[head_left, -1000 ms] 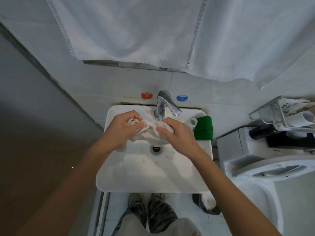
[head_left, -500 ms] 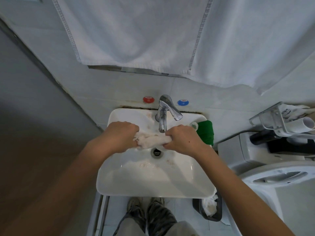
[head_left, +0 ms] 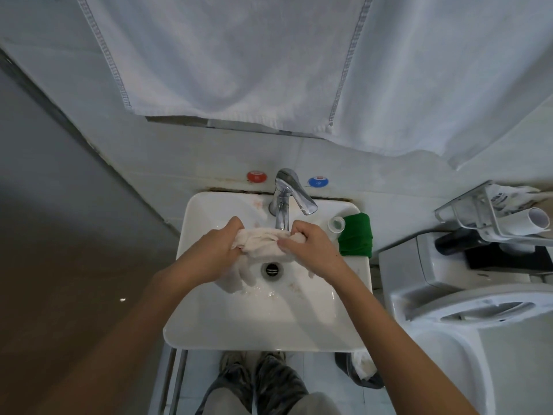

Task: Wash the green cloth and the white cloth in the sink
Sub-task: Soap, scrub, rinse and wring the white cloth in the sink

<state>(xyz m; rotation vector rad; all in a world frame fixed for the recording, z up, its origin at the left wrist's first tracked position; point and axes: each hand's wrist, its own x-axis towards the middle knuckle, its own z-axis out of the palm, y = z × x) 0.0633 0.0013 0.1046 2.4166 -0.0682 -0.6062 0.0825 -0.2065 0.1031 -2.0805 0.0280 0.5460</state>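
Note:
The white cloth [head_left: 263, 241] is bunched into a roll over the white sink [head_left: 263, 319], just below the chrome faucet [head_left: 284, 202] spout. My left hand [head_left: 209, 253] grips its left end and my right hand [head_left: 311, 250] grips its right end, fingers curled round it. Loose ends of the cloth hang down toward the drain [head_left: 271, 269]. The green cloth [head_left: 356, 234] lies folded on the sink's right rim, apart from both hands.
A small clear cap [head_left: 336, 224] sits on the rim beside the green cloth. Red [head_left: 256, 176] and blue [head_left: 318, 181] knobs are on the wall. White towels [head_left: 239, 55] hang overhead. A toilet [head_left: 466, 295] stands right, a small bin [head_left: 363, 369] below.
The cloth went from a loose bundle between my hands to a stretched, twisted roll; my hands have drawn apart along it and now hold it a little looser under the spout.

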